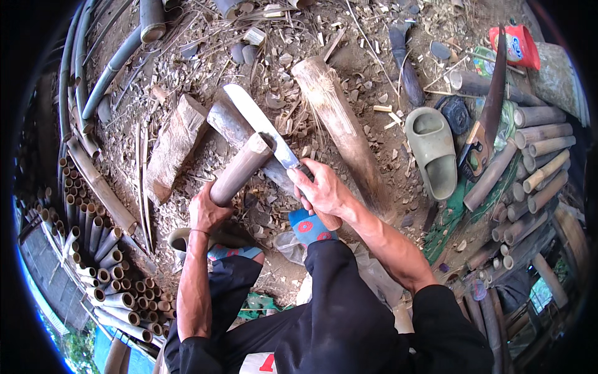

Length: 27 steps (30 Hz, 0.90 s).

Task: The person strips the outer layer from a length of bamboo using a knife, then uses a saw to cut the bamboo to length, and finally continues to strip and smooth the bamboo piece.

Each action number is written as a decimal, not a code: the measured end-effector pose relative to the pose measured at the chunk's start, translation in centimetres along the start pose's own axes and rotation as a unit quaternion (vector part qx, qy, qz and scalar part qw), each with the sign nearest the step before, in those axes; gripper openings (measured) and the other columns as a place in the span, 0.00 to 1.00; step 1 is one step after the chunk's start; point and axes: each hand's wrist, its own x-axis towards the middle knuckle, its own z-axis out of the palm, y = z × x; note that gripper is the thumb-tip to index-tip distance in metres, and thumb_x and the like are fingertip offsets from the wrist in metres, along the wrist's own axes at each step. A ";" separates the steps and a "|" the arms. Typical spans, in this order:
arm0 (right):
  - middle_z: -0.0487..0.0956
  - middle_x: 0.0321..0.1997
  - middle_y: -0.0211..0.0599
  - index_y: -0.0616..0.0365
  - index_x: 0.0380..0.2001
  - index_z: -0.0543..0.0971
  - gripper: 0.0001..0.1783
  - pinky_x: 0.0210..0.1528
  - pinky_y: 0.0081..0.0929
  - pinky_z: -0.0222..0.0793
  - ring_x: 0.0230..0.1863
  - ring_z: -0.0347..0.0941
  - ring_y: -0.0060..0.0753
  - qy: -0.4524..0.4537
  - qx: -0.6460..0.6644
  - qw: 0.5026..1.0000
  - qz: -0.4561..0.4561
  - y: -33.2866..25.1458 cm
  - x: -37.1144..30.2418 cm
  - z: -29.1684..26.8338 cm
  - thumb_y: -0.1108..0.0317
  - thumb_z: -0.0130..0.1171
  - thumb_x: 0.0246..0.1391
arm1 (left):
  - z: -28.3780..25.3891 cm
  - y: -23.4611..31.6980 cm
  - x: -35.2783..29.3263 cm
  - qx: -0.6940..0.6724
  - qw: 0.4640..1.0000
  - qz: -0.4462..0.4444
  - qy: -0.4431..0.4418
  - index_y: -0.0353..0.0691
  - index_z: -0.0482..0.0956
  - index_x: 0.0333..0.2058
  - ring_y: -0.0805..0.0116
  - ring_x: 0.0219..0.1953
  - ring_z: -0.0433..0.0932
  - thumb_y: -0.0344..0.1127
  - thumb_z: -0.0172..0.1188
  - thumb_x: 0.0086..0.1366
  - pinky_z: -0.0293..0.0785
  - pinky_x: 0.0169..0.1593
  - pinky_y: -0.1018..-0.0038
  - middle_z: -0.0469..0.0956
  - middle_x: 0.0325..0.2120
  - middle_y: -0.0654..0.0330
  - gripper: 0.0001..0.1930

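Observation:
My left hand (208, 210) is closed round the lower end of a short bamboo section (240, 171), which tilts up and away to the right. The dark hollow of its far end shows. In my right hand (321, 188) is the handle of a machete (258, 119), its broad pale blade pointing up and to the left. The blade passes just beside the bamboo's open end; whether they touch I cannot tell. Beneath the bamboo lies a greyish log (229, 124). A split wood block (180, 146) is left of it, and a thicker log (342, 124) lies to the right.
Wood chips cover the dirt floor. A green clog (431, 153) and a handsaw (487, 124) are at the right, beside stacked bamboo pieces (545, 146). Another blade tool (406, 68) lies farther off. Cut bamboo tubes (118, 293) are piled at the left, near long poles (112, 71).

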 end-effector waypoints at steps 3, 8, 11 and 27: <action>0.73 0.20 0.30 0.64 0.43 0.72 0.24 0.17 0.20 0.66 0.15 0.68 0.18 0.058 -0.135 0.987 -0.063 -0.6 -1.0 -0.8 0.49 0.52 0.63 | -0.1 0.2 0.0 0.005 1.000 0.014 -0.007 0.41 0.74 0.45 0.45 0.39 0.80 0.41 0.67 0.42 0.75 0.44 0.58 0.80 0.35 0.45 0.28; 0.77 0.32 0.46 0.64 0.52 0.68 0.25 0.32 0.36 0.71 0.31 0.76 0.39 0.237 -0.251 0.923 -0.170 -6.5 -5.1 -3.7 0.53 0.50 0.63 | 2.4 -1.0 -1.4 0.043 0.984 0.045 0.164 0.42 0.69 0.51 0.50 0.41 0.76 0.42 0.69 0.45 0.70 0.49 0.59 0.76 0.35 0.51 0.33; 0.73 0.42 0.54 0.63 0.64 0.58 0.32 0.38 0.41 0.72 0.38 0.75 0.48 0.384 -0.483 0.725 -0.306 -4.7 -4.9 -8.0 0.62 0.51 0.60 | 2.1 1.7 -2.1 0.069 0.973 0.043 0.214 0.41 0.63 0.57 0.51 0.50 0.68 0.41 0.68 0.48 0.62 0.56 0.58 0.69 0.44 0.50 0.37; 0.68 0.54 0.49 0.60 0.56 0.69 0.32 0.60 0.45 0.60 0.56 0.63 0.54 0.422 -0.535 0.693 -0.235 1.8 -7.0 -10.7 0.70 0.65 0.45 | 4.9 -5.9 -2.4 -0.828 0.333 -0.378 0.244 0.38 0.65 0.55 0.51 0.54 0.69 0.54 0.69 0.53 0.65 0.62 0.51 0.68 0.52 0.48 0.38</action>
